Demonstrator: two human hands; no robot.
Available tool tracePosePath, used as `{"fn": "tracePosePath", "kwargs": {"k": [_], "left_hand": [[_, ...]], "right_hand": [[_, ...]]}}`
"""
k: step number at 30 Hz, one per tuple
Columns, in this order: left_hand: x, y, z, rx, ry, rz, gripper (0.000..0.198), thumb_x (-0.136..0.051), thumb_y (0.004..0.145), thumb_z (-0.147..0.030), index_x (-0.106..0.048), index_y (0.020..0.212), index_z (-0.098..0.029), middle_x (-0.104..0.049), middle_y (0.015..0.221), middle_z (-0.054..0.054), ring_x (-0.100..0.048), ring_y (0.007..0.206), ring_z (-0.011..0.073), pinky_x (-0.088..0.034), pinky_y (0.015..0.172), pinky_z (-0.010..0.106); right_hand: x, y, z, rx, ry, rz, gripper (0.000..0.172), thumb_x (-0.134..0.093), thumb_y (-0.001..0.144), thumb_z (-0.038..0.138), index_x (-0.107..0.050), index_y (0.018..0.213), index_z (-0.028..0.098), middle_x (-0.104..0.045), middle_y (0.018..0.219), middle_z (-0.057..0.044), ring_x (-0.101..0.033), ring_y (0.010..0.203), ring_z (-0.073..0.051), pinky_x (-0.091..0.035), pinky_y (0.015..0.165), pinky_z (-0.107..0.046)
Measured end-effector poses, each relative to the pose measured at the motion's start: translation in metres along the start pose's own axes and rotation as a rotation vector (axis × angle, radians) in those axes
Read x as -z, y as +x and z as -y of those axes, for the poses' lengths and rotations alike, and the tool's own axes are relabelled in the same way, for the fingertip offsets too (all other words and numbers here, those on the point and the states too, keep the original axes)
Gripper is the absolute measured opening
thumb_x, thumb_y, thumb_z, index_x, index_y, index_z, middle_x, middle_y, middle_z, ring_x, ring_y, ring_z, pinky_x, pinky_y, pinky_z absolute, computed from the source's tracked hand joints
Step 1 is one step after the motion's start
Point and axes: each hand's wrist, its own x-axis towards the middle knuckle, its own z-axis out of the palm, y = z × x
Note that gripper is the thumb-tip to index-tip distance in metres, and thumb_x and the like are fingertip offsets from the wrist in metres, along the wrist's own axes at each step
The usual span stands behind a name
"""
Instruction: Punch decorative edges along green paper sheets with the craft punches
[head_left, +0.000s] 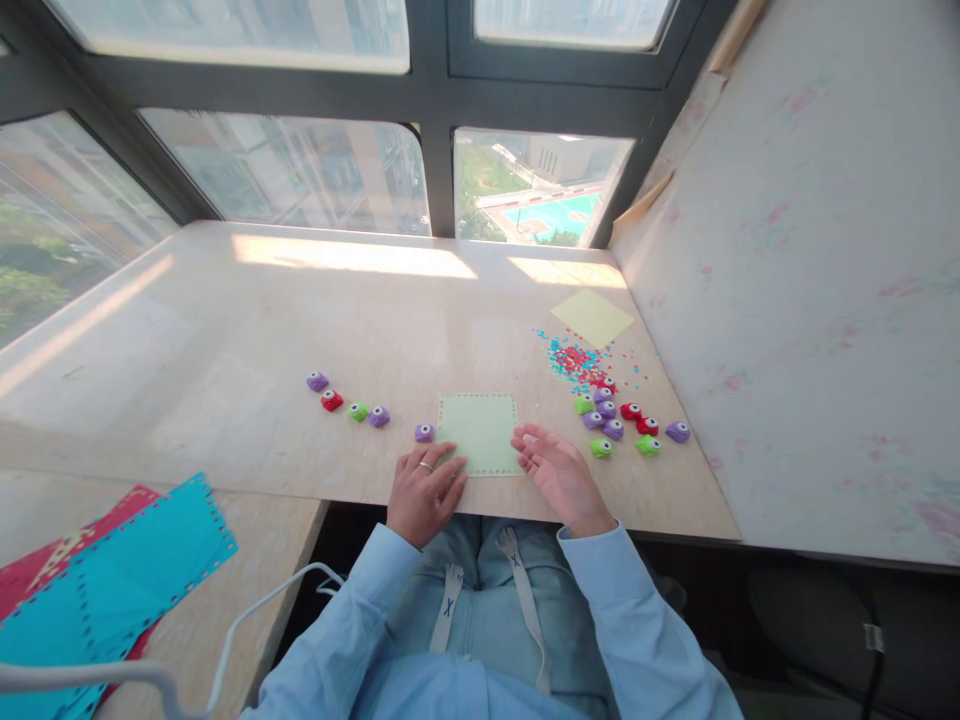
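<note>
A: Item one, green square sheet point(480, 432): matt paper with a punched lace border. Tabletop point(247, 340): pale stone-look slab, smooth, faint sheen.

B: Item two, small craft punches point(619, 420): glossy coloured plastic. Blue sheets point(127, 570): matt paper, perforated edges. Sleeves point(360, 620): soft light-blue cloth.

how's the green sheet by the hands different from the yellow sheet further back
The green sheet lies at the table's near edge, its sides square to that edge; the yellow sheet lies far right, turned like a diamond. The green sheet has a punched border; the yellow sheet's edges look plain. The left hand rests on the green sheet's corner; nothing touches the yellow sheet. Both are square and flat.
</note>
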Motion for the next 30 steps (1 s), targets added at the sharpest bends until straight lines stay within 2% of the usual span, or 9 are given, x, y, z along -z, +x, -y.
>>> {"fn": "tracePosePath", "kwargs": {"k": [3, 7, 12, 17, 20, 22, 24, 27, 30], "left_hand": [[-0.002, 0.000, 0.001, -0.015, -0.002, -0.031, 0.020, -0.057, 0.091, -0.030, -0.070, 0.104, -0.024, -0.067, 0.119, 0.008, -0.057, 0.108, 0.0269, -0.043, 0.087, 0.043], [-0.003, 0.000, 0.001, -0.025, 0.000, -0.050, 0.019, -0.058, 0.090, -0.030, -0.071, 0.103, -0.024, -0.068, 0.118, 0.008, -0.058, 0.107, 0.0270, -0.044, 0.087, 0.043], [-0.003, 0.000, 0.002, -0.034, -0.008, -0.061, 0.018, -0.059, 0.090, -0.031, -0.071, 0.102, -0.025, -0.068, 0.117, 0.007, -0.059, 0.106, 0.0269, -0.044, 0.085, 0.043], [-0.004, 0.000, 0.002, -0.035, -0.014, -0.069, 0.018, -0.059, 0.090, -0.031, -0.071, 0.102, -0.025, -0.068, 0.116, 0.007, -0.059, 0.105, 0.0268, -0.044, 0.085, 0.042], [-0.004, 0.000, 0.002, -0.037, -0.009, -0.065, 0.019, -0.059, 0.090, -0.031, -0.071, 0.104, -0.025, -0.068, 0.118, 0.007, -0.059, 0.107, 0.0270, -0.043, 0.086, 0.043], [-0.004, -0.001, 0.003, -0.039, -0.007, -0.060, 0.019, -0.059, 0.090, -0.030, -0.071, 0.105, -0.026, -0.068, 0.118, 0.008, -0.058, 0.107, 0.0270, -0.043, 0.086, 0.043], [-0.004, -0.002, 0.003, -0.041, -0.008, -0.058, 0.020, -0.058, 0.090, -0.030, -0.071, 0.105, -0.025, -0.067, 0.119, 0.008, -0.058, 0.107, 0.0271, -0.043, 0.086, 0.043], [-0.004, -0.002, 0.003, -0.042, -0.018, -0.061, 0.020, -0.058, 0.090, -0.029, -0.071, 0.105, -0.025, -0.067, 0.119, 0.008, -0.058, 0.107, 0.0272, -0.044, 0.086, 0.044], [-0.005, -0.003, 0.004, -0.041, -0.030, -0.069, 0.019, -0.059, 0.090, -0.028, -0.071, 0.104, -0.025, -0.068, 0.119, 0.008, -0.058, 0.108, 0.0273, -0.044, 0.087, 0.044]], "right_hand": [[-0.002, -0.001, 0.006, 0.045, -0.160, -0.094, 0.044, -0.081, 0.064, 0.034, -0.067, 0.102, 0.018, -0.070, 0.110, -0.009, -0.067, 0.096, -0.022, -0.057, 0.074, -0.031], [-0.001, -0.006, 0.008, 0.094, -0.338, -0.190, 0.061, -0.081, 0.062, 0.033, -0.061, 0.117, 0.018, -0.064, 0.127, -0.010, -0.063, 0.112, -0.026, -0.052, 0.095, -0.037], [-0.006, -0.016, 0.006, 0.022, -0.161, -0.094, 0.049, -0.084, 0.061, 0.032, -0.065, 0.104, 0.020, -0.061, 0.131, -0.010, -0.058, 0.122, -0.028, -0.050, 0.101, -0.040], [-0.014, -0.015, -0.002, -0.022, 0.048, 0.006, 0.036, -0.084, 0.060, 0.027, -0.068, 0.091, 0.017, -0.071, 0.104, -0.008, -0.065, 0.108, -0.025, -0.051, 0.098, -0.038], [-0.015, -0.007, -0.005, -0.094, 0.138, 0.056, 0.027, -0.081, 0.065, 0.028, -0.068, 0.086, 0.017, -0.073, 0.098, -0.010, -0.067, 0.102, -0.023, -0.055, 0.089, -0.034], [-0.016, -0.001, -0.004, -0.170, 0.135, 0.089, 0.023, -0.077, 0.069, 0.031, -0.068, 0.085, 0.017, -0.073, 0.096, -0.010, -0.069, 0.090, -0.019, -0.056, 0.072, -0.028], [-0.018, 0.003, -0.003, -0.205, 0.064, 0.118, 0.024, -0.075, 0.071, 0.034, -0.069, 0.086, 0.017, -0.072, 0.089, -0.007, -0.066, 0.069, -0.013, -0.049, 0.052, -0.022], [-0.019, 0.008, 0.002, -0.095, -0.215, 0.137, 0.030, -0.073, 0.071, 0.043, -0.069, 0.086, 0.017, -0.066, 0.067, 0.001, -0.048, 0.046, -0.008, -0.031, 0.037, -0.019], [-0.013, 0.016, 0.006, 0.122, -0.632, 0.074, 0.036, -0.063, 0.077, 0.051, -0.070, 0.080, 0.015, -0.059, 0.053, 0.003, -0.046, 0.044, -0.010, -0.030, 0.039, -0.021]]}}
